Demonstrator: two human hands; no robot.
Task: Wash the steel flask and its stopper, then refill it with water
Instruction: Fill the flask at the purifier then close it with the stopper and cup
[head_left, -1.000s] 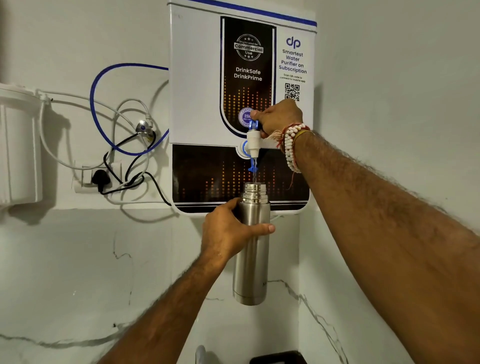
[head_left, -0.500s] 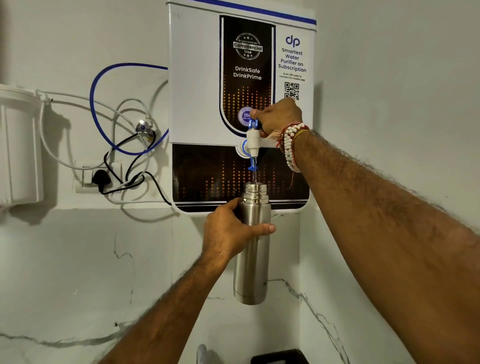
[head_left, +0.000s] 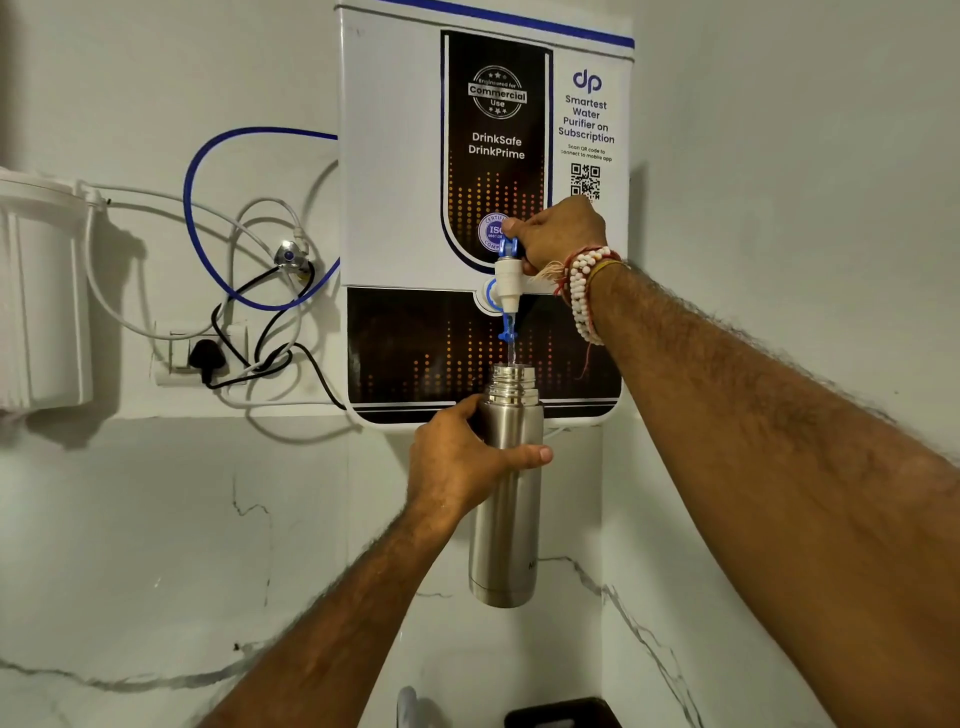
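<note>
The steel flask (head_left: 506, 525) hangs upright in the air with its open threaded mouth just under the purifier's white tap (head_left: 507, 283). My left hand (head_left: 457, 462) grips the flask's upper body, thumb across the front. My right hand (head_left: 558, 234) pinches the tap's blue lever, held up. A thin stream of water runs from the blue spout into the flask's mouth. The stopper is not in view.
The water purifier (head_left: 395, 208) is mounted on the wall in a corner. To its left hang a blue tube (head_left: 208, 150), white and black cables, a plugged socket (head_left: 205, 358) and a white filter housing (head_left: 36, 301). A dark object (head_left: 561, 714) sits at the bottom edge.
</note>
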